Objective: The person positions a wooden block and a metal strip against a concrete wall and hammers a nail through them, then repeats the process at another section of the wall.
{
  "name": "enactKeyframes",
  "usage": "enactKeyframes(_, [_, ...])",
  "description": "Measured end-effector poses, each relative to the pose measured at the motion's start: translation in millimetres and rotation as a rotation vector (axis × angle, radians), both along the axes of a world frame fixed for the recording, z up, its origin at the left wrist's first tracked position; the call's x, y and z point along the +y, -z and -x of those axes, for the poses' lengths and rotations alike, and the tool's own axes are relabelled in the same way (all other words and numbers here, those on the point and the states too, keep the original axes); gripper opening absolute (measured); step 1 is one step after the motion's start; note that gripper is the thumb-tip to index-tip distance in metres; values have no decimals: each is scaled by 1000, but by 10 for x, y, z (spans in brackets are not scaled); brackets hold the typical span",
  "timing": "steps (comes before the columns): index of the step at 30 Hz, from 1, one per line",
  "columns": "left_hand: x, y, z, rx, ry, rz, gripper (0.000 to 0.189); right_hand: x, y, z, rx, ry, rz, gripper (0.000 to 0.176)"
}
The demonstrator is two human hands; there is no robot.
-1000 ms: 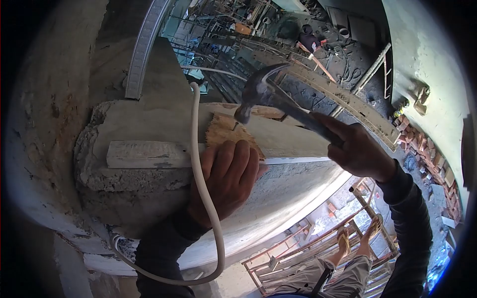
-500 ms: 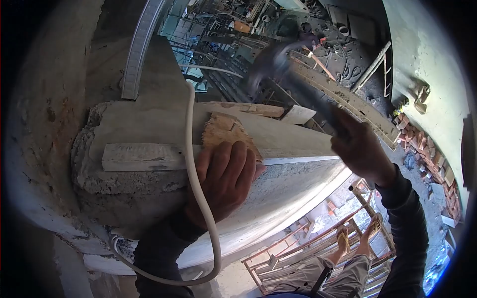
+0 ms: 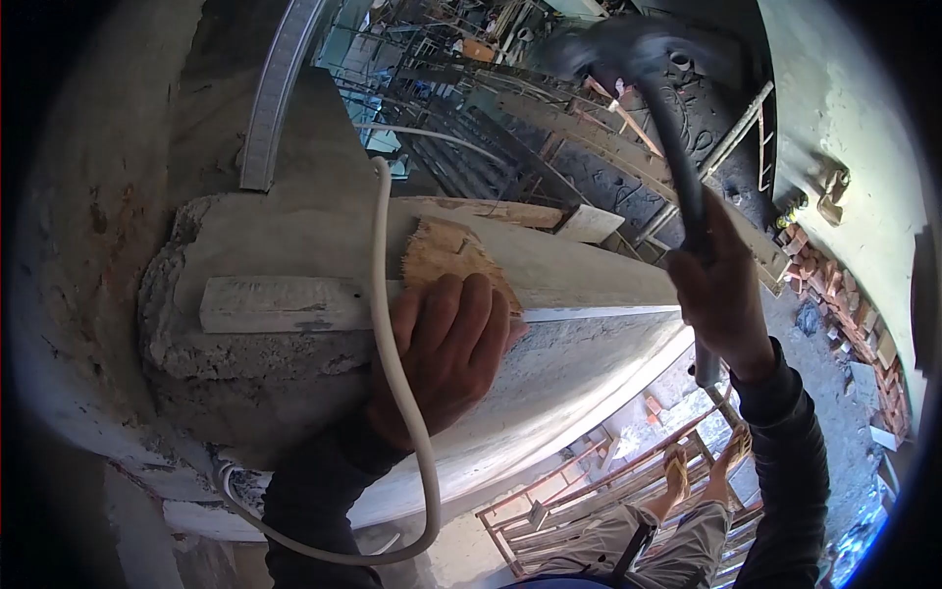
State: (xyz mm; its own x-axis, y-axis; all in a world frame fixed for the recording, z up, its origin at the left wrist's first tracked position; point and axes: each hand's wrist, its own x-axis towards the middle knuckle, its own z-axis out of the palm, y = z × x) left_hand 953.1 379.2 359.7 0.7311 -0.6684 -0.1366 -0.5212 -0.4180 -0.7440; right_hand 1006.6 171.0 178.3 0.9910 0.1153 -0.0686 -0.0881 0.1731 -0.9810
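Observation:
My right hand [image 3: 724, 285] is wrapped round the handle of a claw hammer [image 3: 677, 157], held raised; its head is smeared by motion. My left hand [image 3: 444, 353] is closed on the near end of a rough, splintered piece of wood [image 3: 446, 253], pressing it to the top of a concrete ledge [image 3: 579, 270]. What looks like a nail [image 3: 461, 245] sticks out of the wood. A pale wooden strip [image 3: 285, 305] lies along the ledge left of my left hand. A cream hose or cable [image 3: 381, 255] hangs in front of the ledge, close by my left wrist.
Below me, slatted scaffolding [image 3: 608, 510] is under my feet. Bricks [image 3: 834, 294] are piled along the right wall. Metal bars and debris [image 3: 471, 147] cover the floor beyond the ledge. A metal channel [image 3: 280, 93] stands at the upper left.
My right hand has swung the hammer up and to the right, away from the wood. My left hand stays on the piece of wood, almost unmoved.

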Motion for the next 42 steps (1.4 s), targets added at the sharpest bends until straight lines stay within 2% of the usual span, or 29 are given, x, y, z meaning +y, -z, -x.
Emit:
enactKeyframes(2, [3, 5, -2, 3, 3, 3, 45, 118, 116, -4, -260, 45, 50, 57])
enactKeyframes(4, [10, 3, -7, 5, 7, 3, 45, 186, 182, 138, -472, -275, 254, 62])
enactKeyframes(5, [4, -2, -11, 11, 12, 4, 45, 148, 94, 120, -381, -298, 178, 62])
enactKeyframes(7, [-13, -3, -4, -2, 23, -1, 45, 26, 73, 66, -362, -278, 178, 60])
enactKeyframes(9, [-9, 0, -2, -3, 21, -6, 45, -11, 157, 53, -260, -92, 145, 58])
enactKeyframes(11, [-12, -15, -10, 8, 12, -17, 45, -66, 64, 23, 9, -9, 50, 55])
enactKeyframes(13, [0, -16, 0, 8, 6, -10, 44, 32, 81, 37, 29, 76, 8, 53])
enactKeyframes(15, [-7, 1, -7, -4, 14, -5, 44, 159, 229, 151, -509, -293, 343, 54])
enactKeyframes(16, [6, 9, 2, -8, 21, -4, 44, 161, 152, 226, -430, -274, 190, 59])
enactKeyframes(18, [-10, 8, -16, -12, 36, 2, 44, 29, 136, 173, -330, -265, 144, 62])
enactKeyframes(20, [-9, -4, -4, -6, 25, 1, 44, 6, 167, 169, -184, -161, 45, 62])
enactKeyframes(21, [-8, -1, 2, 0, 21, -1, 44, 9, 172, 157, -139, -40, 129, 57])
enactKeyframes(22, [-11, 2, -3, 3, 16, -5, 44, -5, 80, 135, 9, -22, 84, 56])
enactKeyframes(24, [-6, -12, 8, -5, 7, -7, 43, 142, 211, 134, -210, 58, 133, 56])
enactKeyframes(25, [-11, -8, 1, -8, 8, -4, 43, 284, 447, 193, -570, 127, 227, 57])
enactKeyframes(26, [-23, 1, -4, -8, 12, -2, 43, 242, 247, 307, -390, -316, 252, 57])
enactKeyframes(27, [-22, 7, 3, -3, 9, 1, 43, 240, 79, 353, -335, -277, 122, 57])
enactKeyframes(29, [-2, 14, 0, -2, 8, 12, 42, 117, 51, 245, -301, -285, 138, 57])
enactKeyframes(32, [-15, 9, -1, -5, 5, 13, 43, 34, -45, 270, -60, -79, 72, 57])
enactKeyframes(35, [-5, 4, -1, 4, 15, 10, 43, 191, 89, 306, -149, 11, 42, 56])
enactKeyframes(36, [-9, 12, 0, 0, 14, 18, 43, 253, 132, 299, -407, -132, 92, 58])
enactKeyframes(37, [-10, 19, -4, -2, 19, 25, 43, 249, 88, 377, -253, -334, 132, 59])
enactKeyframes(39, [-15, 13, -4, 0, 26, 35, 43, 161, 92, 313, -211, -366, 89, 59])
enactKeyframes(42, [-8, 18, 1, 16, 20, 44, 44, 38, 182, 517, -68, -275, 87, 60])
